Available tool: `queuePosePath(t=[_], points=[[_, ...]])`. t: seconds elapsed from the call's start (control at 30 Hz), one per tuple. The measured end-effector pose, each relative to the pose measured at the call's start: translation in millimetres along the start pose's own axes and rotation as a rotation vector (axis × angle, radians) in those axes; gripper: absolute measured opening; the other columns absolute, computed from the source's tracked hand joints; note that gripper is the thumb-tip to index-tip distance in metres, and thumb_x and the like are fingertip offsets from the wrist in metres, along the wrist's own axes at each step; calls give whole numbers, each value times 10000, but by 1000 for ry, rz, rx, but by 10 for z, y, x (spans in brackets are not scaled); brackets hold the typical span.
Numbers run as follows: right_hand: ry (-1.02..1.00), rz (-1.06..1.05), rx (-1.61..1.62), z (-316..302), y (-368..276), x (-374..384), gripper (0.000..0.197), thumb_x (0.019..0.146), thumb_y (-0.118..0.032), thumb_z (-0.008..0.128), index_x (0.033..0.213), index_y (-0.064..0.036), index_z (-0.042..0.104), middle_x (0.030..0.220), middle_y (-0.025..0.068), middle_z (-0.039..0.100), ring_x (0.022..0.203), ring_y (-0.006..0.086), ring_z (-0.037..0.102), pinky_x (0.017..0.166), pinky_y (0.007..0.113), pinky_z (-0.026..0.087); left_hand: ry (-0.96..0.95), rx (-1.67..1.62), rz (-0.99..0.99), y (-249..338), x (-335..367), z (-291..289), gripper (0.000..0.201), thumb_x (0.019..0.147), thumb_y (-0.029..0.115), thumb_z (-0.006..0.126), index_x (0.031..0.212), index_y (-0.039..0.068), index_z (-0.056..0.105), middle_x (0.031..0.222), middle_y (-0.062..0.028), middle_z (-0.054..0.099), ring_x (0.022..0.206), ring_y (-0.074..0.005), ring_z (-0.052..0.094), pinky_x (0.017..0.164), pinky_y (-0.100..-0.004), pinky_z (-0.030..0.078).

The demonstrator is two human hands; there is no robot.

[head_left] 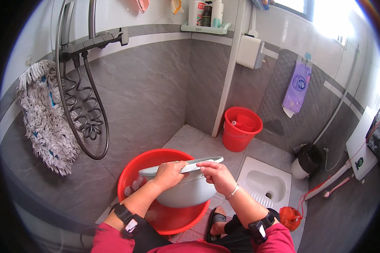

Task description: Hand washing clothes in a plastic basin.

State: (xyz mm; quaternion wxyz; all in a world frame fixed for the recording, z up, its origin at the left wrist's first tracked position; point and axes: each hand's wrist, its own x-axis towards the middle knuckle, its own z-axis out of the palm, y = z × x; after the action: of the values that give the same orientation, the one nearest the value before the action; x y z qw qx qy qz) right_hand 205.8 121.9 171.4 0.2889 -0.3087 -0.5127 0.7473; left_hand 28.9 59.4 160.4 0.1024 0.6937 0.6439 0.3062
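Plastic basin, pale grey (177,196): one, held up over the large red tub (156,157) on the floor. Left hand (171,175): fingers clamped over the basin's rim. Right hand (215,173): fingers curled, fingertips at the rim; whether they pinch it cannot be told. Beyond: red bucket (236,141), white squat toilet (262,179). Left wall: string mop (48,122), grey-white, hung.

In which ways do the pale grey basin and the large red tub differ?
The pale grey basin is smaller than the large red tub. The basin is tilted, gripped at its rim by the left hand; the tub sits on the floor. Both are round, open vessels.
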Motion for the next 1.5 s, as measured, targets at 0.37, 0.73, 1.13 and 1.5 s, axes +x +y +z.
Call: queuePosePath(t=[0.37,0.73,1.13,1.5], points=[[271,-1113,-1174,-128,-202,64,292,734,23,509,1003,-76,565,867,109,558,840,261,526,785,351,394,92,11,207,362,180,-169,268,701,197,601,935,96,521,779,-120,591,717,-305,569,617,-398,444],[877,-1032,-1042,-1137,-936,-339,199,757,-180,556,943,-122,591,840,105,583,796,265,555,700,324,437,497,-82,356,174,137,-20,355,739,-1,530,1091,19,488,1086,-126,493,1038,-265,448,894,-359,345],[1618,-714,-892,-2615,-1516,-3156,222,723,-259,613,811,-58,642,660,79,617,589,139,578,581,258,441,-248,-122,-36,-766,-686,798,288,824,233,486,1019,33,555,1009,-116,576,916,-236,537,808,-288,407],[2092,-487,-1259,-3143,-2066,-5309,218,687,-279,628,767,-78,658,684,101,624,613,185,600,580,284,446,-471,-136,-8,-1225,-596,1399,216,784,136,532,975,44,574,967,-153,577,917,-265,533,831,-301,395]])
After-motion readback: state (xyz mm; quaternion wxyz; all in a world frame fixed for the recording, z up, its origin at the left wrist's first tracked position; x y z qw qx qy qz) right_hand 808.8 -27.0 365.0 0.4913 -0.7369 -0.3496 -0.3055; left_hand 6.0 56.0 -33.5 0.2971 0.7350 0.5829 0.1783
